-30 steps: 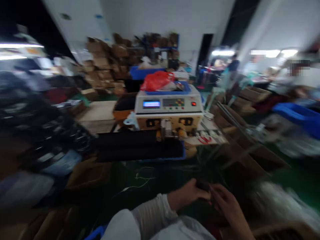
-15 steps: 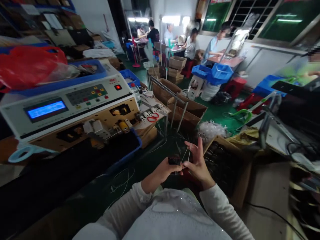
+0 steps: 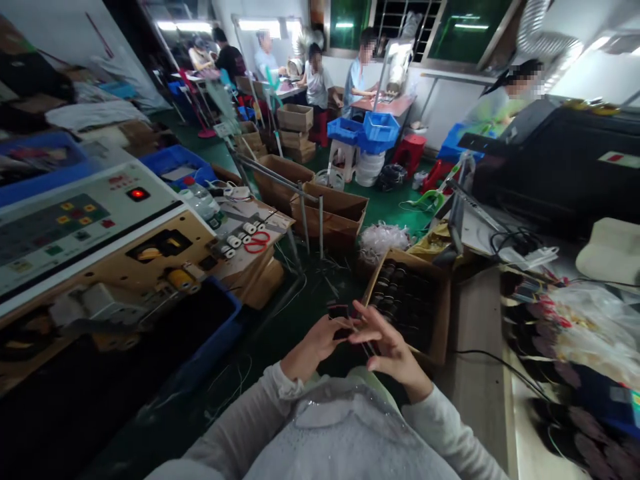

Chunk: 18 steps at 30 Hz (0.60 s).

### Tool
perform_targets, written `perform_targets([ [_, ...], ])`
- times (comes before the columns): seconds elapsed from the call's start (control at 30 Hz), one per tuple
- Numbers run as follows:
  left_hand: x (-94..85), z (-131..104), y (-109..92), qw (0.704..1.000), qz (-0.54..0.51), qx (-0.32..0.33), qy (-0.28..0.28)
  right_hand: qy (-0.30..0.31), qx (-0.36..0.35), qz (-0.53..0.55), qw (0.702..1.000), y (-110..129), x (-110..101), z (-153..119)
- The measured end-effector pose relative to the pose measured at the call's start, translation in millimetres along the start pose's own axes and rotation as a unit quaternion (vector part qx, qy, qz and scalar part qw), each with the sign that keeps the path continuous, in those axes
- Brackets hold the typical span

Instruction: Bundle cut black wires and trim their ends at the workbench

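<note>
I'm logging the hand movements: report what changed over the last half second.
The view swung right, so the machine slid left in the picture. The right hand lowered its raised fingers leftward, toward the left hand, a pale strand at them. Unchanged: the left hand holds the dark piece.

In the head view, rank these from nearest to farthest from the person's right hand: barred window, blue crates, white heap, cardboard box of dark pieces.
1. Cardboard box of dark pieces, right beside and ahead of the right hand.
2. White heap, past the box's far edge.
3. Blue crates, well ahead, mid-room.
4. Barred window, in the far wall.
</note>
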<state>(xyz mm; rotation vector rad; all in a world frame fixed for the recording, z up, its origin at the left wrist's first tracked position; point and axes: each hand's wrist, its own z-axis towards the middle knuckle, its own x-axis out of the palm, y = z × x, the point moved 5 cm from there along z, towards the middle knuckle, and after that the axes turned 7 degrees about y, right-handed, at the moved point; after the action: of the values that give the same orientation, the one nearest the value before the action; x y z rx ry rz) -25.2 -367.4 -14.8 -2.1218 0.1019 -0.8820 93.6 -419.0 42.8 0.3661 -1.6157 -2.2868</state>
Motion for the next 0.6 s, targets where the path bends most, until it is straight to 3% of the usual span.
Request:
perform_targets([
  [0.1, 22.1, 6, -9, 0.999, 0.019, 0.025, 0.025, -0.130, 0.052, 0.152, 0.978, -26, -25, -33],
  [0.2, 57.7, 14, -20, 0.981, 0.158, 0.047, 0.106, -0.153, 0.092, 0.202, 0.963, -36, -49, -42],
  [0.27, 80.7, 22, -22, 0.941, 0.290, 0.053, 0.166, -0.131, 0.107, 0.189, 0.967, -32, -67, -40],
  [0.37, 99.0, 40, -14, 0.867, 0.459, 0.063, 0.185, -0.068, 0.105, 0.108, 0.986, -13, -94, -33],
  [0.43, 103.5, 56, -4, 0.845, 0.498, 0.071, 0.179, -0.031, 0.095, 0.013, 0.995, 3, -105, -30],
  [0.5, 108.0, 70, 7, 0.854, 0.479, 0.092, 0.181, -0.006, 0.088, -0.117, 0.989, 20, -109, -28],
  [0.6, 117.0, 88, 21, 0.896, 0.404, 0.092, 0.160, 0.016, 0.091, -0.294, 0.951, 42, -112, -31],
])
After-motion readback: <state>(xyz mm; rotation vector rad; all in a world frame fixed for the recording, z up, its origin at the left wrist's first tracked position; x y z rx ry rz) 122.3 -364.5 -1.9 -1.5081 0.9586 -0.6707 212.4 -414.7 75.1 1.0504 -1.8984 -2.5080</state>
